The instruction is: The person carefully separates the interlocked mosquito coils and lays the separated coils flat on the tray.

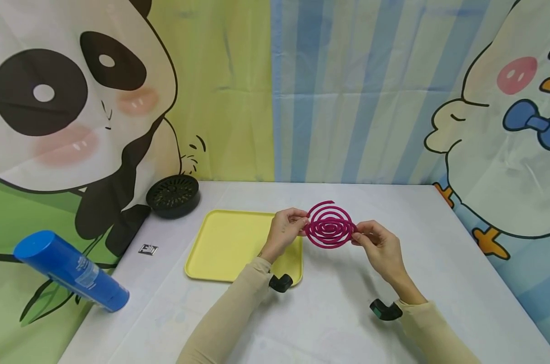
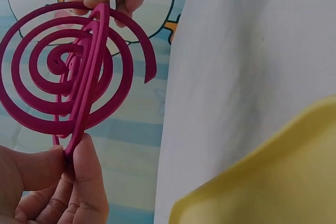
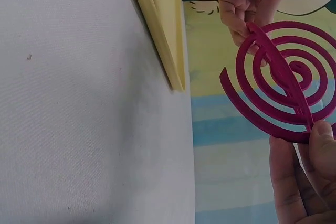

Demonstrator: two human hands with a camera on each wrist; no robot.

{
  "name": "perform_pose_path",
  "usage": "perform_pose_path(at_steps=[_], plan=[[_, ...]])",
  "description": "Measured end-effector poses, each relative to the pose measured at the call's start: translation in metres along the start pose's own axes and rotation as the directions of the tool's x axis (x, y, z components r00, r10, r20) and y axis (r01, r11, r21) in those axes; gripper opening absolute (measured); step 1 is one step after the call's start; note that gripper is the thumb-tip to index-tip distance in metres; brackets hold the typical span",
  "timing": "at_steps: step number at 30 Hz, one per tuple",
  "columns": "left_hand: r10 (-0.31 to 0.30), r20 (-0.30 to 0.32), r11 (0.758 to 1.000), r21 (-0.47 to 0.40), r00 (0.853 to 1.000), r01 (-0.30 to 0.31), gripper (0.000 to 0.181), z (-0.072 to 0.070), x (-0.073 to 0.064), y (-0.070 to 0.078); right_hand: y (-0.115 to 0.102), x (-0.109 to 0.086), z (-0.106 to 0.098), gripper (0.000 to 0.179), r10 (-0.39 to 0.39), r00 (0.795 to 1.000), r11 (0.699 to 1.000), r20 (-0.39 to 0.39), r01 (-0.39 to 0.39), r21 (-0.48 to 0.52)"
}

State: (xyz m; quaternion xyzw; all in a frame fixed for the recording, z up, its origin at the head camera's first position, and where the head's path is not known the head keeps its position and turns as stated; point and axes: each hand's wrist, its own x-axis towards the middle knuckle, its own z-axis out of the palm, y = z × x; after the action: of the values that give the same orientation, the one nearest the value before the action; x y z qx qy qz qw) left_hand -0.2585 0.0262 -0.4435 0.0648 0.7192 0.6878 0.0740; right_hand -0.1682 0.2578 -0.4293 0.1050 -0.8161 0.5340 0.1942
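Two magenta mosquito coils (image 1: 330, 227), apparently interlocked, are held up above the table between both hands. In the wrist views one spiral is seen nearly edge-on and crosses the other at an angle. My left hand (image 1: 281, 232) pinches the left rim between thumb and fingers. On the opposite rim, the thumb and fingers of my right hand (image 1: 383, 247) pinch the coils. From the left wrist, the left thumb (image 2: 39, 166) shows against the edge-on spiral. A yellow tray (image 1: 238, 247) lies under and left of the left hand.
At the table's back left stands a round black slotted dish (image 1: 172, 196). A small silver metal piece (image 1: 148, 249) lies in front of it. The blue spray can (image 1: 72, 270) stands at the left edge. Printed curtains (image 1: 348, 91) hang behind the table.
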Motion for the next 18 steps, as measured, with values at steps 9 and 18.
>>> perform_pose_path(at_steps=[9,18], plan=[[0.043,-0.003,0.999,0.01,0.999,-0.043,0.012,0.0,0.0,-0.001,-0.002,0.0,0.0,0.014,0.049,0.999,0.998,0.005,-0.049,-0.051],[0.09,-0.002,0.996,-0.015,0.996,-0.09,0.013,-0.001,-0.002,-0.001,0.026,0.002,0.002,0.022,0.126,0.992,0.991,-0.01,-0.126,0.036]])
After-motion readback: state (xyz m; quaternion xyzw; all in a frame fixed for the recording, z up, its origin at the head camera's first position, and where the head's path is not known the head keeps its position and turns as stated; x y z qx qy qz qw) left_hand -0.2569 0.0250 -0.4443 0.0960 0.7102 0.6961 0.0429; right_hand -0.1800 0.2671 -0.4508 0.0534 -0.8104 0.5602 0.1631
